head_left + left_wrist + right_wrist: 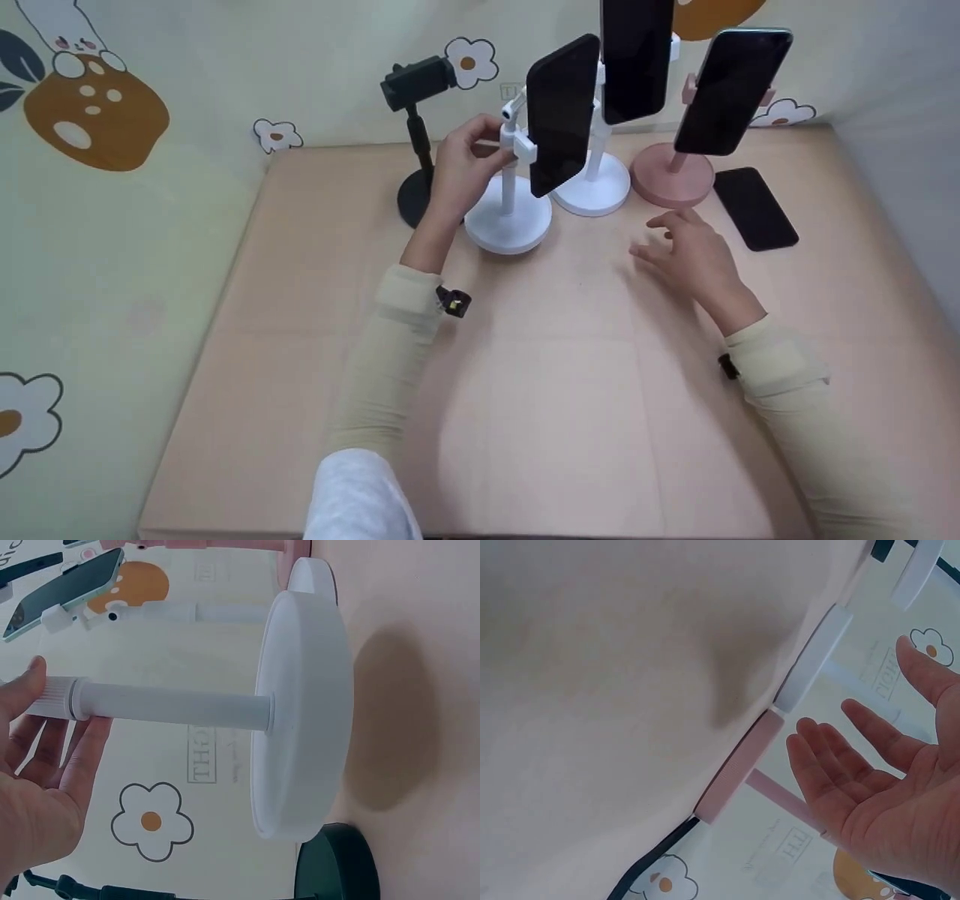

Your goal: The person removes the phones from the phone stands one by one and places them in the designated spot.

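My left hand [469, 161] grips the stem of a white phone stand [508, 221] just below its clamp, thumb and fingers round the ribbed collar. A dark phone [562, 116] sits in that clamp. In the left wrist view the stand's round base [300, 712] has its shadow apart from it, so it seems raised off the table. Holding nothing, my right hand [694, 255] hovers in front of a pink phone stand [673, 176], its fingers loosely spread in the right wrist view. The pink stand carries another phone [731, 94].
Behind stands a second white stand [592, 187] with a phone [637, 60]. An empty-clamped black stand [416, 199] is left of my left hand. A loose black phone [756, 210] lies flat at the right. The patterned wall [337, 67] borders the table [562, 420].
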Motion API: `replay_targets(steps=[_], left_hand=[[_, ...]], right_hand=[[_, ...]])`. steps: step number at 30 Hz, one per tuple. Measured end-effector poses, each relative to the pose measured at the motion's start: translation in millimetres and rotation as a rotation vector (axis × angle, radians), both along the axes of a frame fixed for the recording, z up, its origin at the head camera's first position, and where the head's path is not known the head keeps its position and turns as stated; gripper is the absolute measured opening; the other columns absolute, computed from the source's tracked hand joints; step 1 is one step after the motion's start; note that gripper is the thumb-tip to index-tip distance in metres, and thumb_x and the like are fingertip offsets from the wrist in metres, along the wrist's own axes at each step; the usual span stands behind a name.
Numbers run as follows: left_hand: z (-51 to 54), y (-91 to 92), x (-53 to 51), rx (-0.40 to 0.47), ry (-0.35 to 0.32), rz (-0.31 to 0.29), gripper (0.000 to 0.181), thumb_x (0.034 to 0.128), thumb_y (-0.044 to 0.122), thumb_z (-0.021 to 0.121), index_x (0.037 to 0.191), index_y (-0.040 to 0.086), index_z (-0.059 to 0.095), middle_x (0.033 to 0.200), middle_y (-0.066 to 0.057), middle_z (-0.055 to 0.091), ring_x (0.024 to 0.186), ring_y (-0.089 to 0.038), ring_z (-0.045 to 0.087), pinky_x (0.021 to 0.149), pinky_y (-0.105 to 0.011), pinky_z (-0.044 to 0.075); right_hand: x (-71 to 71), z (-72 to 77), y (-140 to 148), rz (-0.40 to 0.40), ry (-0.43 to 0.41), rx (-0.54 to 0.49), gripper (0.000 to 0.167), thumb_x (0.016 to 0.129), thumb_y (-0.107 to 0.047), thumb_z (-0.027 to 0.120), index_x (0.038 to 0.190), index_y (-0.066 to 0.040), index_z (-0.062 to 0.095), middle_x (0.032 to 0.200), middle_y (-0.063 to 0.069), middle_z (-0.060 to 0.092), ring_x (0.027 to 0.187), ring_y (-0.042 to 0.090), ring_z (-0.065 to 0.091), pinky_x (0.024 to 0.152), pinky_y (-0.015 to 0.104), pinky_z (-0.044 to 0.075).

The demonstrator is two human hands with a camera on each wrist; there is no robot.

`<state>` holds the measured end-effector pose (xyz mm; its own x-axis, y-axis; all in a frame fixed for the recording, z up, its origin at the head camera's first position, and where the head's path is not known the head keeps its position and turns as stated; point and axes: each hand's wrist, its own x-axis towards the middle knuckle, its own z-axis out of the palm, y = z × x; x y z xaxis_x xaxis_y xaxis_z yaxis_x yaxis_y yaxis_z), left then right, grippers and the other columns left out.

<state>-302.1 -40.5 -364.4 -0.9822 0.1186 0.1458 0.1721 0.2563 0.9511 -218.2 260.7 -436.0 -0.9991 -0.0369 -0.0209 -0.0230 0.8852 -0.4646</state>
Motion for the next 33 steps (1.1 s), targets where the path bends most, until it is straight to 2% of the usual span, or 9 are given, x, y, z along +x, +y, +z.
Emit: replay_targets(steps=[8, 13, 18, 33], left_hand=[[-4.1, -0.4, 10.5, -0.023, -0.013, 0.001, 0.021, 0.0913, 0.011, 0.072, 0.112, 0.014, 0.067, 0.114, -0.003, 0.068, 0.099, -0.016, 0.07, 0.092, -0.026, 0.058], [-7.5, -0.6, 16.0, -0.054, 0.0, -0.004, 0.021, 0.0911, 0.011, 0.072, 0.111, 0.014, 0.067, 0.115, -0.002, 0.069, 0.101, -0.017, 0.07, 0.094, -0.028, 0.057], [-10.9, -0.9, 22.0, -0.048, -0.002, -0.01, 0.023, 0.09, 0.011, 0.074, 0.112, 0.013, 0.066, 0.115, -0.003, 0.069, 0.101, -0.018, 0.071, 0.094, -0.029, 0.058], [-25.0, 0.4, 37.3, -0.1, -0.028, -0.034, 0.023, 0.0876, 0.014, 0.077, 0.106, 0.016, 0.063, 0.113, -0.001, 0.067, 0.101, -0.016, 0.07, 0.091, -0.03, 0.059]], right_hand=[[1.3, 0.1, -0.9, -0.003, 0.001, -0.002, 0.054, 0.091, -0.037, 0.07, 0.13, 0.0, 0.059, 0.134, 0.021, 0.052, 0.117, 0.043, 0.058, 0.094, 0.058, 0.047], [2.5, -0.2, -1.1, 0.012, 0.025, -0.001, 0.053, 0.091, -0.035, 0.071, 0.129, 0.001, 0.059, 0.132, 0.022, 0.053, 0.116, 0.043, 0.058, 0.093, 0.058, 0.047], [3.6, -0.1, -0.8, 0.029, 0.049, -0.008, 0.052, 0.091, -0.034, 0.071, 0.128, 0.002, 0.06, 0.129, 0.022, 0.054, 0.115, 0.042, 0.059, 0.092, 0.057, 0.047], [3.0, -2.2, -5.0, 0.018, 0.011, -0.007, 0.053, 0.092, -0.034, 0.07, 0.13, 0.001, 0.059, 0.133, 0.022, 0.053, 0.118, 0.042, 0.057, 0.095, 0.057, 0.047]])
